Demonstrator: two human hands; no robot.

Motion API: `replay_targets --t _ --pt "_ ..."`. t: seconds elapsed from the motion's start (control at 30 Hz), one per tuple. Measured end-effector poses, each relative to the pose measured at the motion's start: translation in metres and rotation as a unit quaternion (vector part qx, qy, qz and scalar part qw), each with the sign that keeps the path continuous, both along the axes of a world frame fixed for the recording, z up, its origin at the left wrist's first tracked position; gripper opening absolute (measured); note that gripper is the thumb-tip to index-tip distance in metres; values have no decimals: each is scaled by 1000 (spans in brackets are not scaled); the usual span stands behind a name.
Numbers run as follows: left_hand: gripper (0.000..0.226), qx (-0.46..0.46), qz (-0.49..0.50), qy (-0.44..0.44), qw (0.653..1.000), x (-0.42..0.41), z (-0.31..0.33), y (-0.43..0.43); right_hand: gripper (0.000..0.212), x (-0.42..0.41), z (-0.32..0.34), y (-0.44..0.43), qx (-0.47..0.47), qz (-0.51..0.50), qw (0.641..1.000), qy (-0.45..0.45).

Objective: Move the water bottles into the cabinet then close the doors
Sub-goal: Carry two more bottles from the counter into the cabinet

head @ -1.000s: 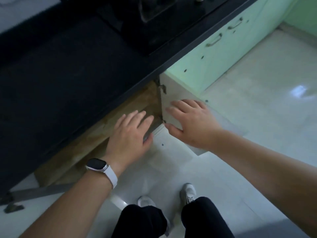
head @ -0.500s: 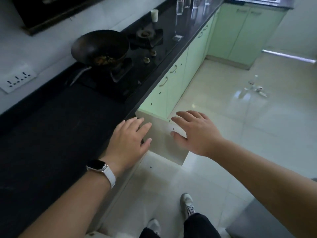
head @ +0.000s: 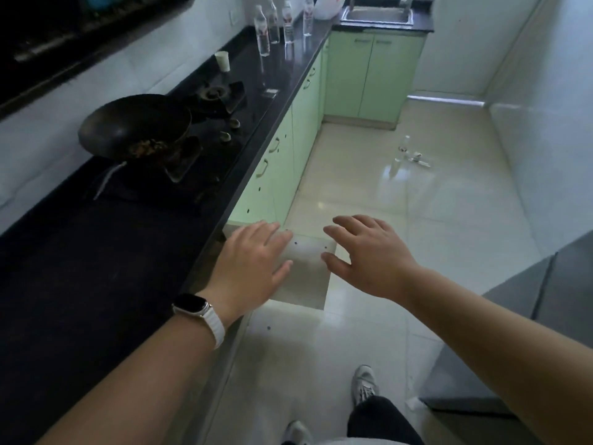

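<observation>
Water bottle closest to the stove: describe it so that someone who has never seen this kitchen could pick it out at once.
Follow the black countertop away from the wok and past the white cup toward the sink. Four clear water bottles stand in a cluster there. The target bottle is the one nearest the cup, standing forward of the other three.

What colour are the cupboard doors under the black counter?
The cabinet doors are pale mint green, clearest in the head view.
</observation>
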State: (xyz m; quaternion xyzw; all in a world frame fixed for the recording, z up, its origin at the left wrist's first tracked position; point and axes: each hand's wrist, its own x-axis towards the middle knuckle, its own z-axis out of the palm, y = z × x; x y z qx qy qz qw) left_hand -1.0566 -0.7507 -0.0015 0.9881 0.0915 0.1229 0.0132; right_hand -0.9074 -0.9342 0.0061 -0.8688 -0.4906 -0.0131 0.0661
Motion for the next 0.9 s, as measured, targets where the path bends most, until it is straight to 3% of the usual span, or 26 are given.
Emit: replay_targets --t 0.3,0.6,0.9 --pt "48 -14 -70 3 997 82 -2 -27 60 51 4 -50 -8 -66 998 -12" --pt "55 -6 -75 26 997 191 10 -48 56 153 8 -75 19 -78 996 -25" --pt "52 27 -70 -28 997 282 33 -50 57 247 25 -72 60 -70 994 -51"
